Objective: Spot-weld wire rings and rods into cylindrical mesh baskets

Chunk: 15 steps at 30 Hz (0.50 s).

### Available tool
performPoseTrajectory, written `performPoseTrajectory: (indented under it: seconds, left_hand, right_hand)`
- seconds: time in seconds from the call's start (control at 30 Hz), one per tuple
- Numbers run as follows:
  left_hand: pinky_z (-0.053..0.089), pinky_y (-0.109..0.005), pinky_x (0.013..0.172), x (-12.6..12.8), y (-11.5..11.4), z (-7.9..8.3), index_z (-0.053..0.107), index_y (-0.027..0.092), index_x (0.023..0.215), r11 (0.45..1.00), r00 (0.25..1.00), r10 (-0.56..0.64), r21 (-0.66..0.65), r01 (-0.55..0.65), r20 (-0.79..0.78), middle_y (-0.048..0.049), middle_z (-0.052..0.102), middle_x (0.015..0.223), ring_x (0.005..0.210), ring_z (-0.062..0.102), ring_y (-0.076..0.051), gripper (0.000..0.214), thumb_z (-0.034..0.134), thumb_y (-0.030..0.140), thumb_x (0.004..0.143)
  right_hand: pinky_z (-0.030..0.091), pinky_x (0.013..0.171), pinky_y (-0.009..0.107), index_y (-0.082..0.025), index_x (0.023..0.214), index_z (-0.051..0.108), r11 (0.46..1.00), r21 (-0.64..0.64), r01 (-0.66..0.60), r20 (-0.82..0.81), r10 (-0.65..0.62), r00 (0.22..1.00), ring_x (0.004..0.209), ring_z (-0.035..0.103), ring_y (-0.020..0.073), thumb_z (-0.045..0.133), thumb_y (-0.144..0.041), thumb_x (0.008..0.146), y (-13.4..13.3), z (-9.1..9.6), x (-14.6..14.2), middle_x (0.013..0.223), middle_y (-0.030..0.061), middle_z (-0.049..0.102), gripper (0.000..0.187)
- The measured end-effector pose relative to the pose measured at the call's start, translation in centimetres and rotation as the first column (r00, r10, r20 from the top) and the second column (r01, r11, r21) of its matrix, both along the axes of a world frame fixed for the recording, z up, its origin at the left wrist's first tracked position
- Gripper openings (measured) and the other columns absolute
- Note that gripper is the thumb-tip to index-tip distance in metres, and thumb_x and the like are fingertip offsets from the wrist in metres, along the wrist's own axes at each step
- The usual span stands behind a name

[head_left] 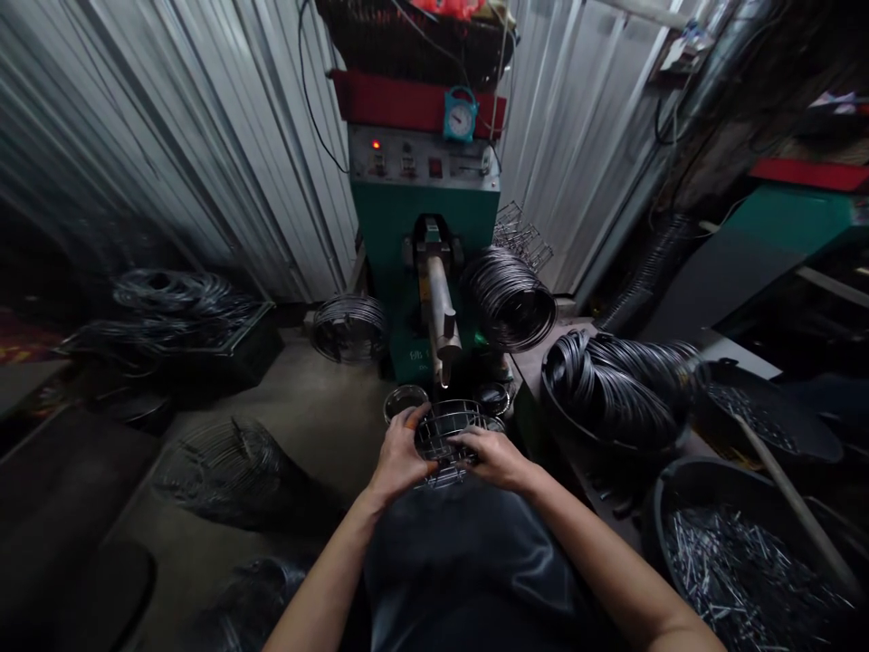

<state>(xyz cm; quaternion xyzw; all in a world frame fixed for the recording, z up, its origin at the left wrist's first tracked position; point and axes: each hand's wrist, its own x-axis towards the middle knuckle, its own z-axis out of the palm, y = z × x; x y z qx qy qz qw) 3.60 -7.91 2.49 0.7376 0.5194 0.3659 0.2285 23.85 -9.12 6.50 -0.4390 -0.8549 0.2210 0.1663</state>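
A round wire basket (453, 418) is between my two hands, just above my lap. My left hand (402, 457) grips its left side, thumb and fingers curved around the wires. On the right side, the fingers of my right hand (492, 453) are bent over the rim and hold it too. Directly beyond the basket is the spot welder's arm (444, 308), a thick metal bar with its tip pointing down. The green welding machine (380, 213) behind it has a control panel with a lit red lamp. Fingertips inside the basket are partly hidden.
Wire ring coils (512, 299) hang right of the welder, and another ring bundle (349, 328) hangs at its left. A tub of wire rings (615, 389) and a basin of short wire pieces (740, 552) stand at my right. Stacked wire frames (217, 466) lie on the left floor.
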Motion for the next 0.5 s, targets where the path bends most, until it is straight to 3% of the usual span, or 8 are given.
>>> performPoseTrajectory:
  seconds: [0.17, 0.33, 0.5]
  left_hand:
    - [0.039, -0.046, 0.1, 0.0, 0.8, -0.1, 0.055, 0.024, 0.115, 1.0, 1.0, -0.007, 0.003, 0.007, 0.0, -0.009, 0.043, 0.126, 0.12, 0.044, -0.03, 0.068, 0.079, 0.028, 0.051]
    - [0.038, -0.046, 0.102, -0.5, 1.9, -0.4, 0.056, 0.027, 0.114, 0.999, 0.999, -0.05, 0.007, 0.05, 0.003, -0.0078, 0.043, 0.127, 0.122, 0.043, -0.028, 0.064, 0.078, 0.024, 0.054]
    - [0.038, -0.045, 0.102, -0.9, 3.6, -0.3, 0.057, 0.025, 0.113, 0.998, 0.998, -0.061, 0.024, 0.06, 0.03, -0.0087, 0.045, 0.126, 0.12, 0.044, -0.028, 0.065, 0.079, 0.028, 0.051]
  right_hand:
    - [0.047, 0.072, 0.023, -0.023, 0.1, 0.067, 1.0, 0.021, -0.005, -0.036, 0.006, 0.999, 0.083, 0.064, 0.016, 0.059, -0.017, 0.079, 1.2, -0.9, 0.0, 0.093, 0.0048, 0.068, 0.024]
    - [0.047, 0.072, 0.023, -0.023, 0.098, 0.067, 0.999, 0.038, -0.035, -0.063, 0.038, 0.997, 0.084, 0.064, 0.0159, 0.06, -0.009, 0.074, 2.2, -2.0, -0.1, 0.091, 0.0043, 0.068, 0.028]
    - [0.047, 0.074, 0.024, -0.02, 0.098, 0.066, 0.997, 0.067, -0.03, -0.057, 0.034, 0.998, 0.084, 0.064, 0.0164, 0.057, -0.006, 0.074, 3.5, -1.7, -0.5, 0.092, 0.0058, 0.067, 0.03]
